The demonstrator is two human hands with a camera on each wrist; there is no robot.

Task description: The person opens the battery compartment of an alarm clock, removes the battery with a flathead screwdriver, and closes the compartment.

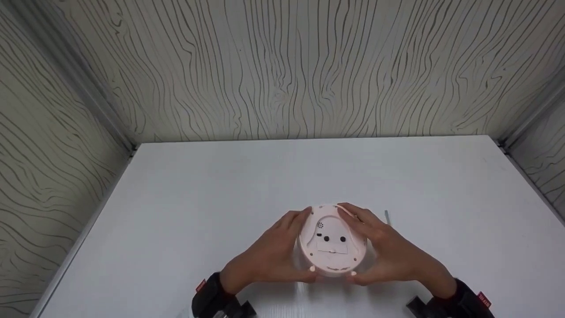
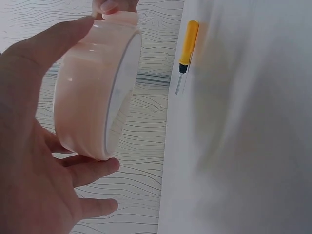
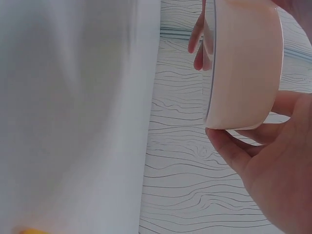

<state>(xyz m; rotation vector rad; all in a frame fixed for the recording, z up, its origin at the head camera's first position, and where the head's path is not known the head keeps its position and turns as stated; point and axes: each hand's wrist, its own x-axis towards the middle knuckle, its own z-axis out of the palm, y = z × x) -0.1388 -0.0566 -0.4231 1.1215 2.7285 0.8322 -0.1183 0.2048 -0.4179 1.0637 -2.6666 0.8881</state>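
Head view showed the left hand (image 1: 269, 256) with fingers curled around the left rim of a round pink clock (image 1: 332, 240), its back facing up, above the white table (image 1: 176, 212); the right hand (image 1: 393, 251) gripped the clock's right rim, and a yellow-handled screwdriver (image 2: 186, 48) lay beyond it.
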